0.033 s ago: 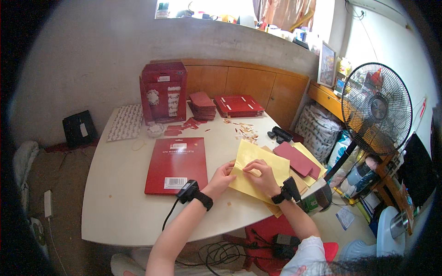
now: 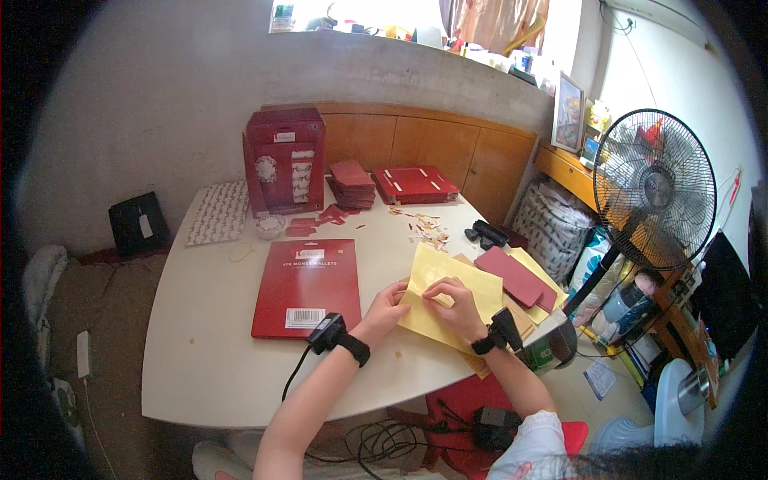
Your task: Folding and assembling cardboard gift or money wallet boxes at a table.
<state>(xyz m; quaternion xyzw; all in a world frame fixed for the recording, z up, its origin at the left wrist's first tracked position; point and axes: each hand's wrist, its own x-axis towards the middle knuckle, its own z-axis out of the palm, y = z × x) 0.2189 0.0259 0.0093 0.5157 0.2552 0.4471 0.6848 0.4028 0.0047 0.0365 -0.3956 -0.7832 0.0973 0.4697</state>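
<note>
My left hand (image 2: 387, 310) grips the left edge of a yellow paper sheet (image 2: 472, 280), fingers closed around it. Over the middle of that sheet, the fingertips of my right hand (image 2: 456, 312) are pinched together; what they hold is too small to make out. The sheet lies tilted at the table's right side, on top of other yellow and tan sheets. Just beyond it rest maroon paper pieces (image 2: 512, 276). Left of my hands a flat red packet (image 2: 306, 276) with a white barcode label lies on the table.
At the back of the white table (image 2: 216, 360) stand a tall red box (image 2: 284, 160), a maroon stack (image 2: 350, 184) and flat red packets (image 2: 416, 184). Paper scraps (image 2: 428, 228) and a black device (image 2: 486, 234) lie nearer. A fan (image 2: 656, 188) stands at right.
</note>
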